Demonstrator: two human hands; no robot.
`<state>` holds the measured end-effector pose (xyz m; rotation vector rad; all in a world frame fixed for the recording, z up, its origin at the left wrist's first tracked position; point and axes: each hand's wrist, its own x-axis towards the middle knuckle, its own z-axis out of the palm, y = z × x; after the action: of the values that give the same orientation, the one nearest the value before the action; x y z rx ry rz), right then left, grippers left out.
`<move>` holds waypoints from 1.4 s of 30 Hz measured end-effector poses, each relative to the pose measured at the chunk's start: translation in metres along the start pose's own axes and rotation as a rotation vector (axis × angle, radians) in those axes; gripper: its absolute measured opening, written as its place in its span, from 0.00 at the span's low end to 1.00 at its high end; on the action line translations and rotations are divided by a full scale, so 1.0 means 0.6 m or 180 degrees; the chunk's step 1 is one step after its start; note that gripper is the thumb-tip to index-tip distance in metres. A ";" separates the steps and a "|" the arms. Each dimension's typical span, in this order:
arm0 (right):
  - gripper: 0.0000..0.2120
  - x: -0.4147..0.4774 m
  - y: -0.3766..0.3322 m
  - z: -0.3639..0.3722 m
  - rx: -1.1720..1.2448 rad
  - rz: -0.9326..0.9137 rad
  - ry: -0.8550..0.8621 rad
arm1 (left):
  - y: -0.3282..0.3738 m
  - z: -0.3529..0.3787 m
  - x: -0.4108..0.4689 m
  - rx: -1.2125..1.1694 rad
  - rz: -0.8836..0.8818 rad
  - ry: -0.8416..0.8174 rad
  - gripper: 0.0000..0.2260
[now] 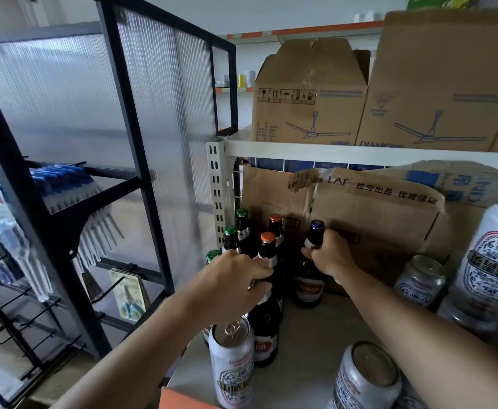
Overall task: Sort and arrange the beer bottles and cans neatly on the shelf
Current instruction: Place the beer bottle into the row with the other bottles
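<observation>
Several dark beer bottles stand at the left of the white shelf (309,349): green-capped ones (241,222) at the back left, orange-capped ones (275,224) beside them. My left hand (236,284) grips the neck of the front orange-capped bottle (267,329). My right hand (330,255) grips the neck of a blue-capped bottle (308,283), which stands upright to the right of the others. A silver can (232,364) stands at the front edge, another can (365,379) to its right, and more cans (419,280) sit at the right, one large can (491,261) stacked on another.
Brown cardboard boxes (374,219) fill the back of this shelf, right behind the bottles. Fan boxes (309,95) sit on the shelf above. A black metal rack with translucent panels (141,143) stands close on the left, hung with combs and scissors.
</observation>
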<state>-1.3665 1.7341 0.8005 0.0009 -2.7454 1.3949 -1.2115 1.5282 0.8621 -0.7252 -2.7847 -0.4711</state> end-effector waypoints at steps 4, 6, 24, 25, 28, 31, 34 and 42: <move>0.12 -0.002 -0.007 0.002 -0.0079 -0.0144 0.0009 | -0.001 0.001 0.002 -0.0128 -0.0067 -0.0019 0.18; 0.11 -0.004 -0.008 0.000 -0.0108 -0.0205 0.0018 | -0.004 0.005 0.002 -0.0092 -0.0070 -0.0005 0.19; 0.16 -0.040 -0.023 -0.045 -0.0341 -0.0190 -0.0153 | 0.013 0.011 0.004 -0.0036 -0.0059 0.0384 0.11; 0.16 -0.051 -0.030 -0.056 -0.0357 -0.0223 -0.0132 | 0.021 0.014 0.006 -0.0065 -0.0013 0.0436 0.11; 0.18 -0.094 -0.048 -0.098 -0.0298 -0.0347 -0.0126 | 0.061 0.027 0.020 -0.0244 0.0226 0.0536 0.12; 0.17 -0.151 -0.049 -0.154 -0.0199 -0.0545 0.0022 | 0.110 0.044 0.038 -0.0548 0.0519 0.0346 0.10; 0.14 -0.213 -0.029 -0.214 -0.0116 -0.0591 0.0310 | 0.158 0.064 0.058 -0.0955 0.0762 0.0222 0.06; 0.01 -0.337 0.066 -0.337 0.0149 -0.0386 0.1159 | 0.258 0.133 0.092 -0.1407 0.1048 -0.0109 0.10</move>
<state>-1.1550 1.9149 0.8764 -0.0752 -2.3753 1.2818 -1.1914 1.7085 0.8433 -1.2660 -2.5349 -1.0235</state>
